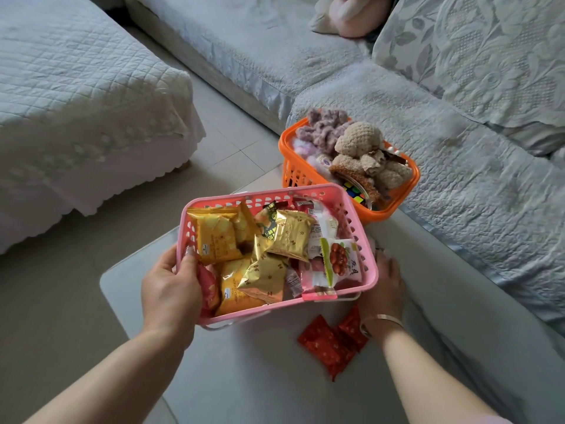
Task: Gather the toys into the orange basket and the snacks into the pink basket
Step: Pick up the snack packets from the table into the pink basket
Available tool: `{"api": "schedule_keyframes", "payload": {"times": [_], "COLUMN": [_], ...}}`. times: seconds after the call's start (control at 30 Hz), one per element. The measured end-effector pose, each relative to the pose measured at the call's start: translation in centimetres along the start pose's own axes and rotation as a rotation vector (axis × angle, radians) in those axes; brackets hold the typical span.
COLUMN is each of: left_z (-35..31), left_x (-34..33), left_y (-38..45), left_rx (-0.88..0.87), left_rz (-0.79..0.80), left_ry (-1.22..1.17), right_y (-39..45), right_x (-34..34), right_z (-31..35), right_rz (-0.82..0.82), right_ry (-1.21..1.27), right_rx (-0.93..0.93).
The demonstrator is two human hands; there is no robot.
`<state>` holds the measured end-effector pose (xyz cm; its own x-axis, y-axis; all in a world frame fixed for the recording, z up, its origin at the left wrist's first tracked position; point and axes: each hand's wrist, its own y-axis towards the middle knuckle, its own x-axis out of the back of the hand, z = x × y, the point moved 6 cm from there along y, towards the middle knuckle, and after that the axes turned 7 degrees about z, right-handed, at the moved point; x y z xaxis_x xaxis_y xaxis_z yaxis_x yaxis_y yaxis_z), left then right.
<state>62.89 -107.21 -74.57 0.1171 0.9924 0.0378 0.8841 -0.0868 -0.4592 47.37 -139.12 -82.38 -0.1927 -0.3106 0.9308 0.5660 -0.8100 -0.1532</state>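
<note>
The pink basket (370, 264) is full of snack packets, gold and yellow ones (269, 255) among them. My left hand (171, 289) grips its near left rim, thumb inside. My right hand (382, 289) reaches down behind the basket's right end; its fingers are hidden, so what they touch is unclear. Two red snack packets (330, 344) lie on the low white table by my right wrist. The orange basket (293, 169) stands beyond, at the sofa's edge, packed with plush and crochet toys (357, 145) and a puzzle cube (356, 192).
The low white table (244, 377) sits on a tiled floor (61, 301). A grey quilted sofa (458, 166) runs along the right and back. A covered seat (76, 102) stands at left. A pink plush (351, 13) rests on the far sofa.
</note>
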Motion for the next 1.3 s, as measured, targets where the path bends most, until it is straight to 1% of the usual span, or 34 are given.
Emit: {"api": "schedule_keyframes", "payload": {"times": [0.1, 0.23, 0.37, 0.43, 0.5, 0.57, 0.6, 0.67, 0.73, 0.77, 0.8, 0.83, 0.93, 0.97, 1.03, 1.2, 1.23, 1.27, 1.3], "left_z": [-0.1, -0.4, -0.8, -0.7, -0.8, -0.9, -1.0, -1.0, -1.0, -1.0, -1.1, -1.0, -1.1, -1.1, -1.0, -0.6, -0.5, -0.5, -0.4], "left_x": [0.6, 1.5, 2.9, 3.7, 4.4, 4.9, 5.1, 5.5, 5.7, 5.8, 5.8, 5.9, 6.0, 6.1, 6.4, 6.2, 6.1, 5.9, 5.7], "left_y": [-0.2, -0.7, -1.4, -1.6, -1.9, -2.2, -2.3, -2.6, -2.9, -3.1, -3.2, -3.3, -3.8, -3.8, -3.7, -3.8, -3.8, -3.8, -3.8], "left_rx": [0.002, -0.007, -0.034, -0.03, -0.038, -0.046, -0.049, -0.05, -0.046, -0.04, -0.034, -0.03, -0.011, -0.013, -0.022, 0.006, 0.006, 0.004, 0.007], "left_rz": [-0.003, 0.011, 0.021, 0.026, 0.031, 0.041, 0.05, 0.07, 0.083, 0.09, 0.099, 0.109, 0.152, 0.158, 0.157, 0.169, 0.164, 0.16, 0.154], "left_ry": [0.007, 0.025, 0.044, 0.043, 0.054, 0.059, 0.057, 0.057, 0.064, 0.062, 0.06, 0.057, 0.041, 0.047, 0.061, 0.076, 0.077, 0.078, 0.079], "right_y": [-1.2, -3.0, -4.8, -6.1, -7.6, -9.1, -9.7, -11.4, -12.8, -13.5, -13.7, -13.7, -13.3, -13.3, -13.3, -13.8, -13.8, -13.6, -13.3], "right_x": [1.7, 3.3, 4.8, 5.8, 7.1, 8.8, 9.7, 11.6, 13.0, 13.2, 13.1, 12.6, 8.7, 7.6, 6.7, 7.0, 7.4, 8.0, 8.9], "right_z": [-0.3, -1.2, -1.4, -1.2, -0.6, 1.0, 2.2, 5.4, 9.1, 10.9, 12.3, 13.5, 14.9, 14.7, 14.5, 14.5, 14.5, 14.2, 13.6], "right_rz": [-0.102, -0.164, -0.191, -0.211, -0.288, -0.357, -0.38, -0.424, -0.466, -0.466, -0.426, -0.332, 0.094, 0.173, 0.22, 0.226, 0.203, 0.141, 0.045], "right_ry": [0.274, 0.417, 0.608, 0.729, 0.816, 0.865, 0.86, 0.779, 0.592, 0.486, 0.385, 0.287, -0.119, -0.19, -0.194, -0.169, -0.121, -0.036, 0.095], "right_rx": [-0.004, -0.003, -0.069, -0.145, -0.178, -0.132, -0.086, 0.074, 0.273, 0.343, 0.375, 0.372, 0.289, 0.266, 0.225, 0.234, 0.256, 0.28, 0.286]}}
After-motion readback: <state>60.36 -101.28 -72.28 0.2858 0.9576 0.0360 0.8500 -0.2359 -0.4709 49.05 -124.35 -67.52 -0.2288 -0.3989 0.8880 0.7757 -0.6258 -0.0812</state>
